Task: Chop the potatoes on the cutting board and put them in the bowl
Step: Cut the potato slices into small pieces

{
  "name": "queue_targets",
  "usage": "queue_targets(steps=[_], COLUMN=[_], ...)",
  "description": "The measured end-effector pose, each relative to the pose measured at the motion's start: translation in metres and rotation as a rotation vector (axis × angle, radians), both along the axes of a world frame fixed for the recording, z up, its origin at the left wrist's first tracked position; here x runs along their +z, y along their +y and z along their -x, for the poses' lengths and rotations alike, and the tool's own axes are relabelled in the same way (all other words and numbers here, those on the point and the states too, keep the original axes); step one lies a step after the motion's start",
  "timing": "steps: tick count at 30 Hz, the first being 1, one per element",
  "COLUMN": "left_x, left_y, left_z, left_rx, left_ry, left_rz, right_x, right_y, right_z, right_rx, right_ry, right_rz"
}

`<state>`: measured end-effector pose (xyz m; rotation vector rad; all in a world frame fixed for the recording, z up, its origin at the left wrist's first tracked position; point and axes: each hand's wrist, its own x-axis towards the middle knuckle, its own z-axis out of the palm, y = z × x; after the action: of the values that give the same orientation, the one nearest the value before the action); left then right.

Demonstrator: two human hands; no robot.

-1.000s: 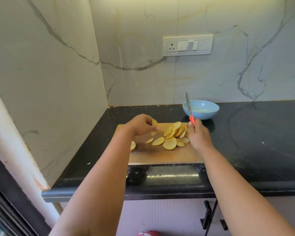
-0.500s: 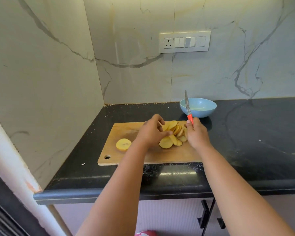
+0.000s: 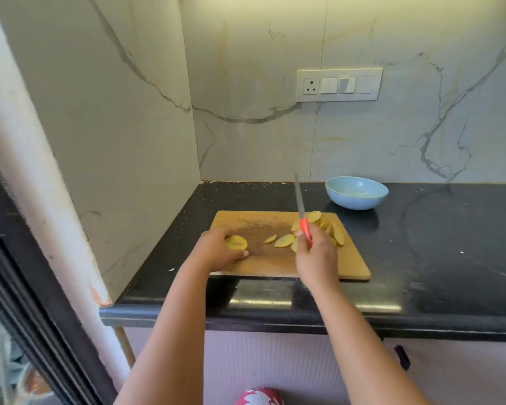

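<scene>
We are looking down at a black countertop (image 3: 435, 244) set into a marble-walled corner, with our two bare arms reaching forward. A wooden cutting board (image 3: 354, 264) lies near the counter's front edge, placed, we judge, so both hands can work over it. Behind its far right corner, apart from it, sits a light blue bowl (image 3: 356, 192); no potato shows inside it, and it looks parked there to take the pieces. Our right hand (image 3: 316, 255) is curled round the red handle of a knife (image 3: 300, 209), blade pointing up and away, lifted off the board, likely kept clear while the other hand works. Just behind that hand a heap of potato slices (image 3: 329, 226) lies on the board's right side, with a few loose slices trailing toward the middle. Our left hand (image 3: 216, 252) is on the board's left part, fingers curled round an uncut potato half (image 3: 236, 242), cut face up, as if fetching it for slicing. Half a second ago this hand was over at the slice heap and the half lay alone; now it has crossed to grip it, while the knife has kept upright.
</scene>
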<state>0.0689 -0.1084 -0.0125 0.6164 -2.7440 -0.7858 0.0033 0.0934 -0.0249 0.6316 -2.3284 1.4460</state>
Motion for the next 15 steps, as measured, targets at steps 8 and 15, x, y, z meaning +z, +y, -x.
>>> queue_targets(steps=[8,15], left_x=[-0.002,-0.009], left_y=[0.013,0.011], left_z=[0.012,0.01], left_rx=[-0.021,-0.084], left_ry=[0.082,0.184], left_rz=[-0.058,-0.072], right_x=[-0.009,-0.013], right_y=[-0.011,-0.013], right_z=[-0.023,-0.028], right_rx=[-0.082,-0.108], right_ry=[0.089,0.17], right_rz=[-0.103,-0.15])
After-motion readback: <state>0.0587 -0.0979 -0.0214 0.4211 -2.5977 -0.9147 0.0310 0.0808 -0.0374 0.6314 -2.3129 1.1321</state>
